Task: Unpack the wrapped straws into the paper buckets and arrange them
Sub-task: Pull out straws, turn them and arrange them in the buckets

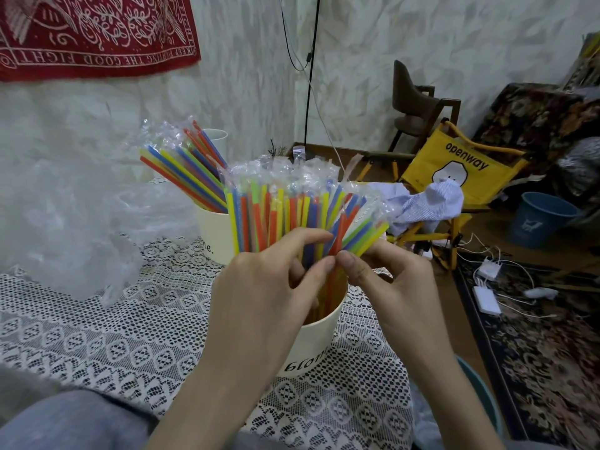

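Both hands' fingers (319, 267) pinch straws (292, 216) — (wrapped).

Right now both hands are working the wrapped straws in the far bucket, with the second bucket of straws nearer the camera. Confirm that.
Not quite. The head view shows the left hand and right hand pinching wrapped straws in the near bucket; the second bucket stands farther back.

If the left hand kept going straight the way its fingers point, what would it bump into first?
Probably the wrapped straws in the near paper bucket; the left hand already touches them, fingers aimed up-right toward the right hand.
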